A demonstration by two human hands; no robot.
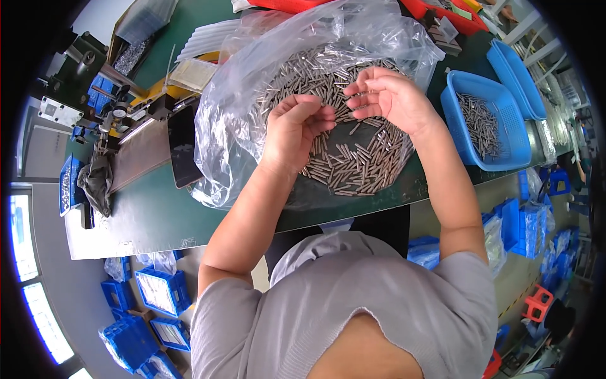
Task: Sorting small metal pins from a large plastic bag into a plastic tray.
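Observation:
Many small grey metal pins [372, 165] lie heaped on a clear plastic bag [228, 120] on the green table. My left hand [295, 129] hovers over the left part of the heap. Its fingers are curled with the thumb laid against them, and whatever is inside is hidden. Facing it from the right, my right hand [394, 101] is held above the pins with its fingers apart, and no pin can be seen in it. A small gap separates the fingertips of both hands. Beneath them, a dark patch of surface shows between the pins.
Right of the bag stands a blue plastic basket [519, 151] with more pins inside, beside another blue basket [521, 79]. A dark phone-like slab [182, 148] lies left of the bag. Farther left is a bench fixture [117, 110]. Red trays [290, 5] sit at the back.

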